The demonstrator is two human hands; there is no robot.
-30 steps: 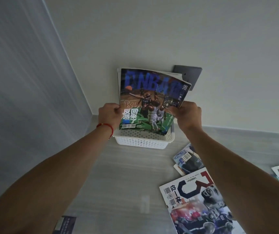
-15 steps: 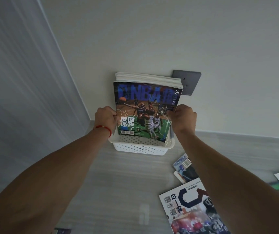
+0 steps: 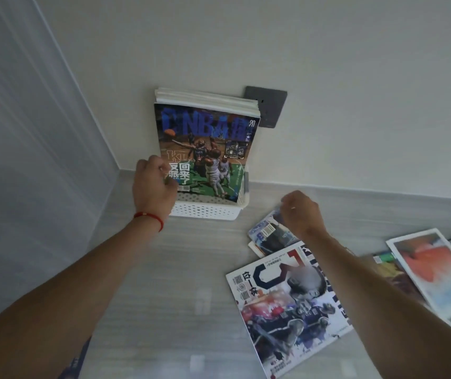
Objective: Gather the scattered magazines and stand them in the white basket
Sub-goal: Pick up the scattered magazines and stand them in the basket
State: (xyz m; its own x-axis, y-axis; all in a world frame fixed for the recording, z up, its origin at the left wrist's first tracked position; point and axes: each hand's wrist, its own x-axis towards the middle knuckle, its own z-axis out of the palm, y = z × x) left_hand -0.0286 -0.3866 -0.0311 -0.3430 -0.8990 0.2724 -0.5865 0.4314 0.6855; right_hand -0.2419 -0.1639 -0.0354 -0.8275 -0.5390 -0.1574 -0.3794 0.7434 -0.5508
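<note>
Glossy paper magazine [image 3: 205, 151], perforated white plastic basket [image 3: 205, 212], smooth pale wood-grain tabletop [image 3: 164, 283], matt painted wall [image 3: 328, 64]

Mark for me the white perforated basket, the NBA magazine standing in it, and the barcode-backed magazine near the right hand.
White perforated plastic basket [image 3: 205, 211]: head view, front wall.
Blue-titled NBA basketball magazine [image 3: 208, 149]: head view, cover middle.
Barcode-backed magazine [image 3: 269, 233]: head view, beside its barcode.

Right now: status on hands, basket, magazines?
Left hand holds NBA magazine, upright in white basket. Right hand empty, over barcode magazine. Nothing blocking.
</note>
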